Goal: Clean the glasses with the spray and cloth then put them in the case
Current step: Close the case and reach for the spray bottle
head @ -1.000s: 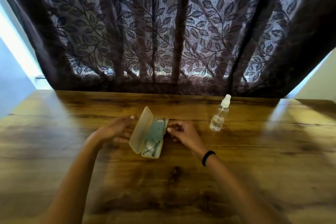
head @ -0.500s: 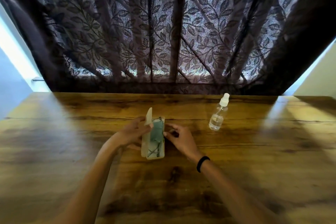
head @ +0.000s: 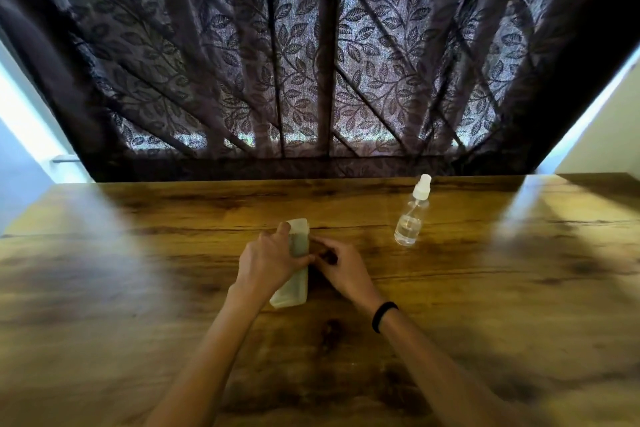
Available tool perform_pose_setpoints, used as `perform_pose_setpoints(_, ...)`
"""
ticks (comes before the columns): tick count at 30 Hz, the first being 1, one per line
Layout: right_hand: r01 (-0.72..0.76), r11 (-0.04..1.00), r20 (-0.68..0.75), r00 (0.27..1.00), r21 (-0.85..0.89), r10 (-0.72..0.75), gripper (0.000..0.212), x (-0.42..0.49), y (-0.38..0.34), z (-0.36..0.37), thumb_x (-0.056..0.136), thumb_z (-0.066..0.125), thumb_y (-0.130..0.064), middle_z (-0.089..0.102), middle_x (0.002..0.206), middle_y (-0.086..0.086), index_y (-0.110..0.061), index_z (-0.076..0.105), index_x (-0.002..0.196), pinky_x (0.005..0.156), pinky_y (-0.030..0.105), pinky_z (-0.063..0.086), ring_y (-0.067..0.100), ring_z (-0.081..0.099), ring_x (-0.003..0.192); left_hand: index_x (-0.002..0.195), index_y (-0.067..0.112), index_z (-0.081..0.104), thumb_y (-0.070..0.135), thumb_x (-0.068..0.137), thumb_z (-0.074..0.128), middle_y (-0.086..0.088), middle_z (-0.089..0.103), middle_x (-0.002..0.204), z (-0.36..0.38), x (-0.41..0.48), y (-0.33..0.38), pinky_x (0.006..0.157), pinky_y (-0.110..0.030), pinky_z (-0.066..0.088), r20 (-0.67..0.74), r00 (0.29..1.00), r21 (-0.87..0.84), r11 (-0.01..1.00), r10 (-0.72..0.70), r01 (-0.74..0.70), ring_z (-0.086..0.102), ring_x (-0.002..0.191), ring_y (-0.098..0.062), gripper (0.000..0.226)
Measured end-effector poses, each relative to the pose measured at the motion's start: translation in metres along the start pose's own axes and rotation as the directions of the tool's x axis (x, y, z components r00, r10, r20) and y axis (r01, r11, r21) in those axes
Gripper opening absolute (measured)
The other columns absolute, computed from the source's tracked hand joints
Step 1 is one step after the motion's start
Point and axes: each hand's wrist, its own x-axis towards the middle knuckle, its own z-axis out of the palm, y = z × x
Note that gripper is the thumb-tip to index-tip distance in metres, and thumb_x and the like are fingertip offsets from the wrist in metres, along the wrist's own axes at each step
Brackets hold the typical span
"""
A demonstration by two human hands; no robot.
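Note:
A pale translucent glasses case [head: 294, 288] lies on the wooden table [head: 138, 288] with its lid down. A greenish cloth shows dimly through the lid; the glasses inside are hidden. My left hand [head: 268, 260] lies over the lid, fingers curled round its top and right edge. My right hand [head: 341, 269] touches the case's right side with bent fingers, a black band on its wrist. A clear spray bottle [head: 412, 218] with a white nozzle stands upright to the right of the case.
A dark leaf-patterned curtain [head: 311, 62] hangs along the table's far edge. Bright light patches fall on the table at left and right.
My left hand has swung the case lid over from open to down on the base. The right hand stayed at the case's right side. The glasses and cloth are now covered.

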Motion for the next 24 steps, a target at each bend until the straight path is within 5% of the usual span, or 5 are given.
perform_pose_setpoints(6,-0.018,0.999,0.003,1.0,0.029,0.018,0.04,0.0,0.006,0.002,0.091,0.051,-0.005,0.053,0.134,0.006,-0.014,0.049,0.13,0.099,0.023,0.038,0.015,0.047,0.124,0.131,0.018,0.032,0.056,0.079,0.057,-0.014,0.057,0.117,0.0,-0.002,0.007,0.074,-0.034,0.055,-0.037,0.999,0.065,0.998,0.003,-0.001,0.061,0.1,-0.029,0.069)
perform_pose_setpoints(21,-0.029,0.993,-0.046,0.998,0.118,0.035,0.033,0.0,0.007,-0.016,0.089,0.058,-0.019,0.061,0.123,0.004,-0.018,0.057,0.121,0.092,0.026,0.048,0.014,0.055,0.11,0.126,0.018,0.038,0.067,0.073,0.052,-0.011,0.043,0.122,-0.004,-0.001,0.009,0.074,-0.037,0.047,-0.166,0.984,0.005,0.998,0.057,-0.057,0.048,0.108,-0.029,0.073)
perform_pose_setpoints(24,0.051,0.998,-0.174,0.984,0.023,-0.047,0.028,-0.002,0.008,-0.028,0.088,0.058,-0.02,0.064,0.115,0.003,-0.019,0.06,0.117,0.078,0.009,0.046,0.008,0.057,0.097,0.121,0.014,0.042,0.056,0.081,0.053,-0.012,0.044,0.12,-0.014,0.007,0.015,0.071,-0.034,0.043,-0.259,0.96,-0.043,0.992,0.103,-0.118,0.046,0.108,-0.03,0.059)
